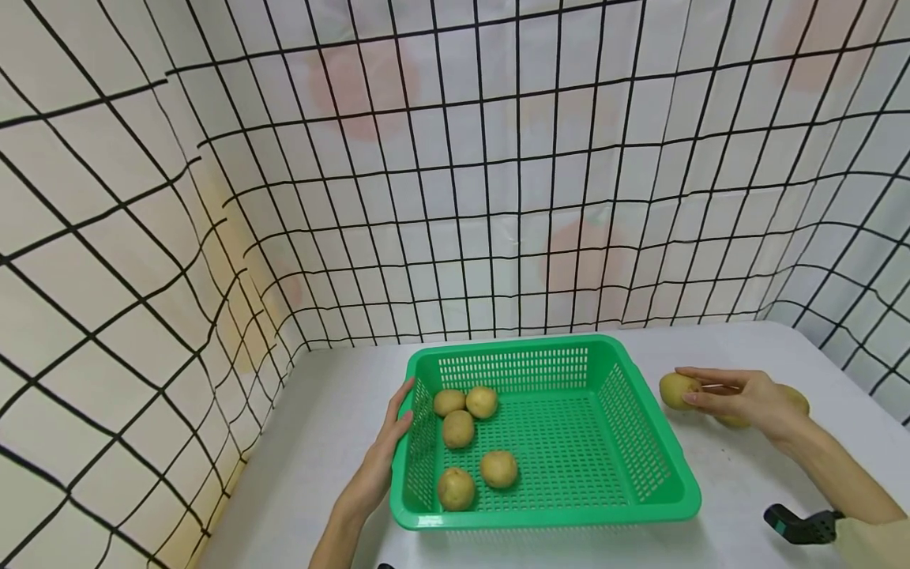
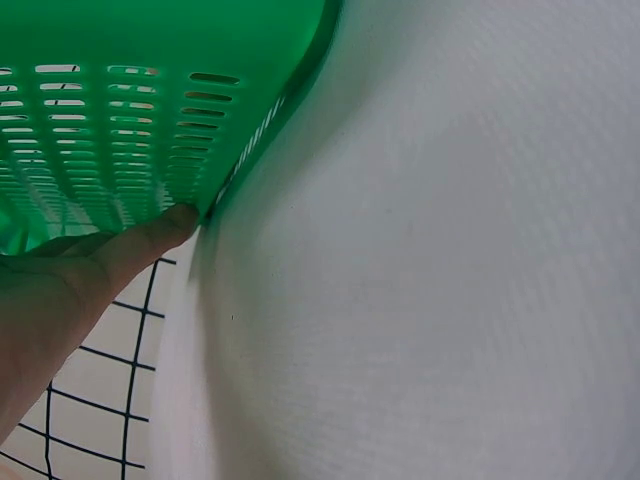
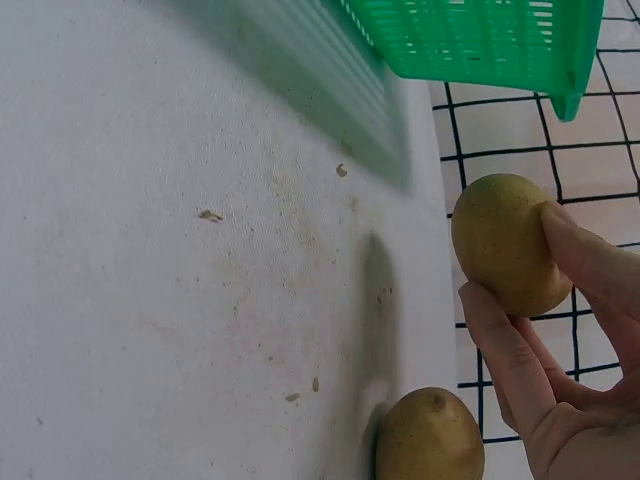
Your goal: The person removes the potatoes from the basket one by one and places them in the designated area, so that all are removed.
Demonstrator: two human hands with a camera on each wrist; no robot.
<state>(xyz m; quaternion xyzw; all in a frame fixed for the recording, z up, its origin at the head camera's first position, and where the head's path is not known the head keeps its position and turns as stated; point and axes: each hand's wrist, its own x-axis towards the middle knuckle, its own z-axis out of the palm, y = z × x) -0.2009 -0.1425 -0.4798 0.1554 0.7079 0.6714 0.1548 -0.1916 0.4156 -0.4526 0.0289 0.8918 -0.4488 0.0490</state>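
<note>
A green plastic basket [image 1: 562,518] stands on the white table, with several potatoes [image 1: 458,429] towards its left side. My left hand [image 1: 370,474] rests against the basket's left side, fingers extended along the rim; in the left wrist view a digit touches the slotted wall [image 2: 110,130]. To the right of the basket, my right hand [image 1: 753,403] pinches a potato [image 3: 505,245] between thumb and fingers, above the table. Another potato [image 3: 430,440] lies below that hand, and one more potato [image 1: 795,399] shows behind it, partly hidden.
Black wire grid [image 1: 498,182] encloses the table at the back and sides, with pale sheeting behind it. Small bits of debris [image 3: 210,215] dot the white table [image 1: 284,474]. A dark device [image 1: 803,525] sits at the right wrist.
</note>
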